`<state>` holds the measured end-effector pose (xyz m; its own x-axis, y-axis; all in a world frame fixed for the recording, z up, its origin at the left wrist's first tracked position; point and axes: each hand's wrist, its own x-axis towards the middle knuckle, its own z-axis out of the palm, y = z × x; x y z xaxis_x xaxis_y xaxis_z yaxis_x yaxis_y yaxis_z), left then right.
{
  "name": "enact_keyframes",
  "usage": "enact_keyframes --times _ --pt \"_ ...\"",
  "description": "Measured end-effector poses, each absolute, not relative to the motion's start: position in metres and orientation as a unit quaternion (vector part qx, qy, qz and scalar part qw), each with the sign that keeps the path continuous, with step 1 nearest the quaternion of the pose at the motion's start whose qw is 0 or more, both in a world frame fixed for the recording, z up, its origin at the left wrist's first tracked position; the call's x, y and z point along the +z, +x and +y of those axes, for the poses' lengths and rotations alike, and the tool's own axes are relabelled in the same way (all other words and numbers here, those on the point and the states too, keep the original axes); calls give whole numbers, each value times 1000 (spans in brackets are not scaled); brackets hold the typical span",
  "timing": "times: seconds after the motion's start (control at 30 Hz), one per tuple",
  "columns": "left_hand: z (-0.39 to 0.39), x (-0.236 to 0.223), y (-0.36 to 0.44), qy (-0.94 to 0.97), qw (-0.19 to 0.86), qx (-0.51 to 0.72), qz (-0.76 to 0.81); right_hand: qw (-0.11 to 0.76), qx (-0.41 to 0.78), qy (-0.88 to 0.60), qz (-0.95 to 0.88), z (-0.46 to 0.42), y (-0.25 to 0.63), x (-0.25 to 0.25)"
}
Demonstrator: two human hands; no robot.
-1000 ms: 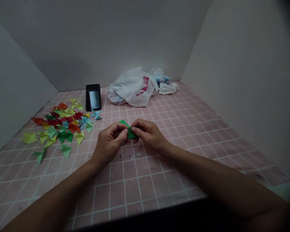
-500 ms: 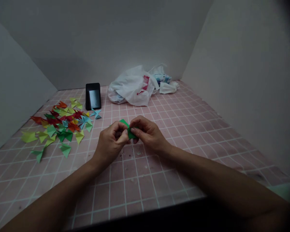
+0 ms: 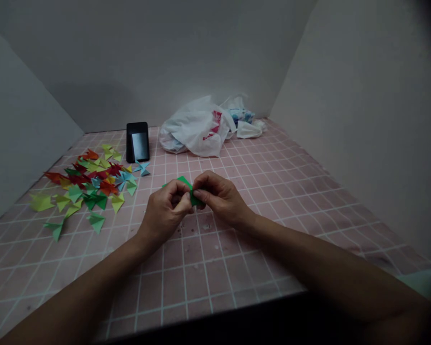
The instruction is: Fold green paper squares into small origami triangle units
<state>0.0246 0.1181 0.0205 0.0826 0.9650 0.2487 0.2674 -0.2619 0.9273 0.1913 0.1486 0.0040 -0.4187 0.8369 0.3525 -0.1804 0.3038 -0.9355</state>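
Note:
A small piece of green paper (image 3: pixel 197 200) is pinched between my two hands, just above the middle of the table. My left hand (image 3: pixel 167 206) grips it from the left with thumb and fingers closed, and a green edge shows behind the knuckles. From the right, my right hand (image 3: pixel 221 197) pinches the same paper, its thumb and fingertips close to the left thumb. Most of the paper is hidden by my fingers, so its folds cannot be made out.
Folded paper shapes (image 3: pixel 99 201) in green, yellow, red, orange and blue lie piled on the left. Behind them a black phone (image 3: pixel 137 143) stands tilted upright. White plastic bags (image 3: pixel 197 127) sit at the back. A pink checked cloth (image 3: pixel 290 191) covers the table, with walls around.
Both hands keep nearly the same place and grip on the green paper. The whole view has shifted very slightly.

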Motion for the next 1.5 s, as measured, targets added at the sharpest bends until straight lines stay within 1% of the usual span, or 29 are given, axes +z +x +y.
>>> enact_keyframes --times 0.3,0.43,0.73,0.9,1.1,1.37,1.5 --pt "118 19 24 641 370 472 480 463 475 -299 -687 149 194 3" --pt "118 20 24 650 353 465 487 472 465 -284 -692 148 193 5" --pt "118 22 24 625 399 447 501 489 441 -230 -717 152 193 1" --pt "119 22 23 622 406 443 501 488 437 -229 -720 152 193 0" --pt "120 18 23 637 394 435 499 467 440 -254 -724 152 194 4" --pt "121 15 21 677 338 418 502 433 412 -277 -753 151 197 11" --pt "121 17 21 673 347 420 500 430 409 -279 -755 152 196 11"
